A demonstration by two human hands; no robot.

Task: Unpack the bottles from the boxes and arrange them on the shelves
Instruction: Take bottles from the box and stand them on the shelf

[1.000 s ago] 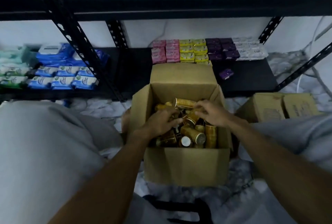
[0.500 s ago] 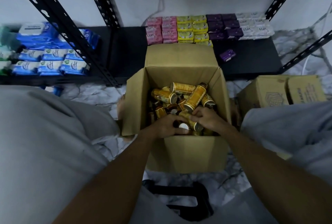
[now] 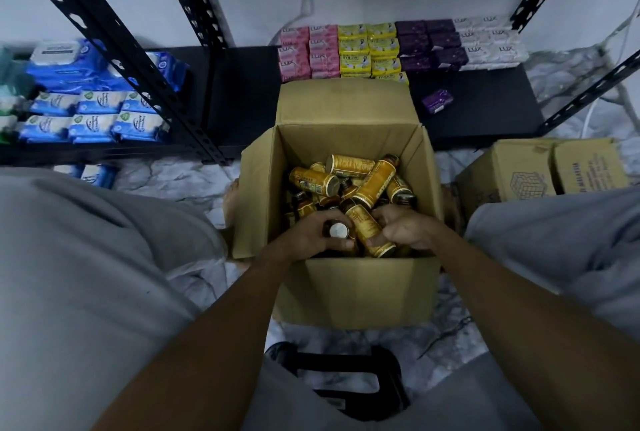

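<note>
An open cardboard box [image 3: 360, 288] stands on the floor between my knees, holding several small brown bottles with gold labels [image 3: 349, 176] in a loose heap. Both hands are inside it at the near wall. My left hand [image 3: 311, 235] grips an upright bottle with a pale cap [image 3: 337, 232]. My right hand [image 3: 403, 228] holds a tilted gold-labelled bottle [image 3: 367, 228] lying beside that one. The low black shelf [image 3: 485, 119] runs behind the box.
On the shelf stand rows of pink, yellow, purple and white soap packs [image 3: 384, 50], one loose purple pack [image 3: 438, 100], and blue wipe packs [image 3: 93, 108] at left. A closed carton [image 3: 540, 171] sits right of the box. Black shelf posts [image 3: 114, 46] slant at left. A black stool [image 3: 346, 378] is under me.
Both hands drew back from the middle of the heap to the near wall of the box and closed on two bottles. The view tilted down.
</note>
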